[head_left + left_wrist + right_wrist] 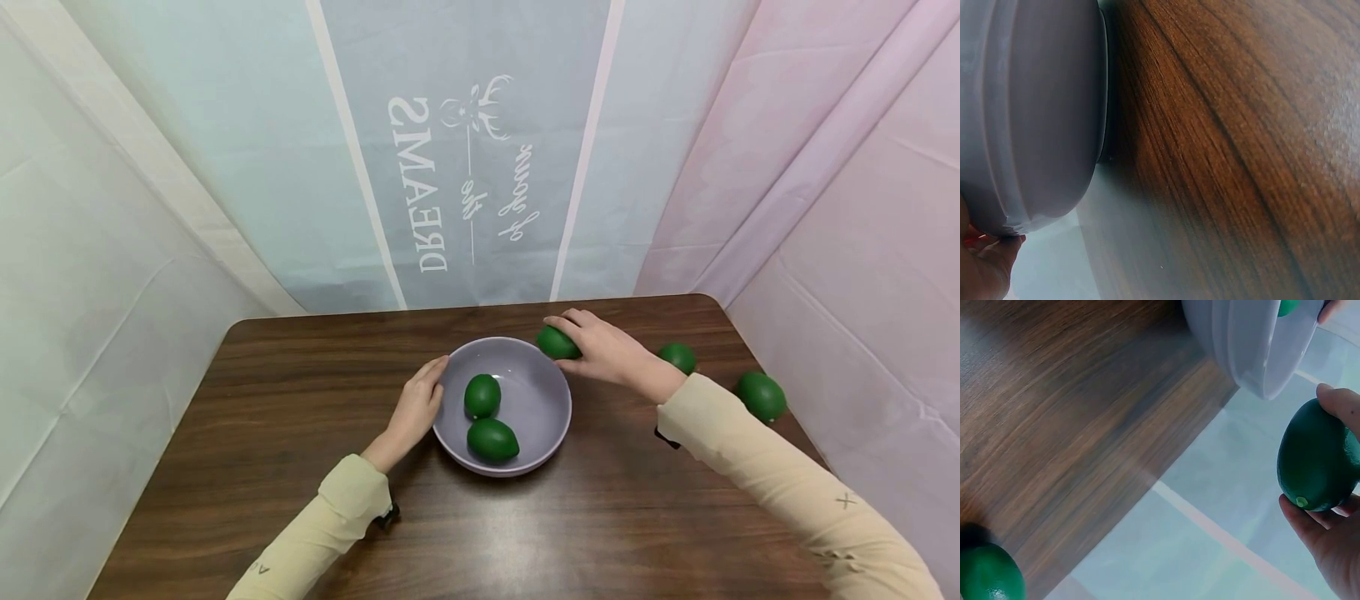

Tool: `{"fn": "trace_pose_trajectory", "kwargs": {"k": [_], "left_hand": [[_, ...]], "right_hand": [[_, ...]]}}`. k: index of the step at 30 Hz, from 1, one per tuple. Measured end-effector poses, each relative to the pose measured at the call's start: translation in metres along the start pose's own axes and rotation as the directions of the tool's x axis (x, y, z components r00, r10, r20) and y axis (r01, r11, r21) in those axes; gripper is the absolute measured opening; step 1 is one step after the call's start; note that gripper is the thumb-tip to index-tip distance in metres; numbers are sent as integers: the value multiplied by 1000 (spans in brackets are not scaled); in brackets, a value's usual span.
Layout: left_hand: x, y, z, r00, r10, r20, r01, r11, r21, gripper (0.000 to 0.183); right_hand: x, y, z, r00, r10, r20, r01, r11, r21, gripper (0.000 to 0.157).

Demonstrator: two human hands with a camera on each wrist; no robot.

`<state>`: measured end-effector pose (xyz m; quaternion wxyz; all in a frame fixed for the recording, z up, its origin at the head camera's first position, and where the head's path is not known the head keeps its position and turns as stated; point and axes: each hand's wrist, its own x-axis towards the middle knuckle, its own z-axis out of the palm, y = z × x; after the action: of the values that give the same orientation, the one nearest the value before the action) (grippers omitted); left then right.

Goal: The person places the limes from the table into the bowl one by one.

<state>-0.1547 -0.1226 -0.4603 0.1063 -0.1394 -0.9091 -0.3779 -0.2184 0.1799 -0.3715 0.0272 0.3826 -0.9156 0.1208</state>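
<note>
R hand holds a glossy dark-green lime-shaped fruit, fingers clamped on it, thumb on one side & fingers on the other; this fruit is up off the desk, just by the far R rim of a round grey-lilac smooth bowl. R wrist view shows a gap btwn fruit & bowl, w/ a small pale nub at one end of the fruit.

L hand rests on the bowl's L rim, fingers fairly straight & close tog.; thumb pos. can't be told.

Bowl stands upright nr the middle of a dark-brown wood-grain desk, w/ 2 more green fruits inside: a rounder-looking one & a pointed one nearer the person, v. close tog.

Another green fruit sits on the desk, partly behind the R forearm; one more is nr the desk's R edge, partly behind the cream sleeve. Pale-blue cloth backdrop w/ white lettering, incl. "DREAMS", hangs behind.
</note>
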Motion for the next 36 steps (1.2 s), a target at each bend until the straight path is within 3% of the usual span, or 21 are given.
{"fn": "trace_pose_trajectory", "kwargs": {"k": [10,36], "left_hand": [[0,-1,0,1000,-2,0,2,1000,0,41],[1,-1,-1,1000,4,5,-4,1000,-5,41]], "right_hand": [[2,-9,6,997,-69,-35,68,998,-17,65],[12,-29,25,987,-158,23,157,987,12,62]]}}
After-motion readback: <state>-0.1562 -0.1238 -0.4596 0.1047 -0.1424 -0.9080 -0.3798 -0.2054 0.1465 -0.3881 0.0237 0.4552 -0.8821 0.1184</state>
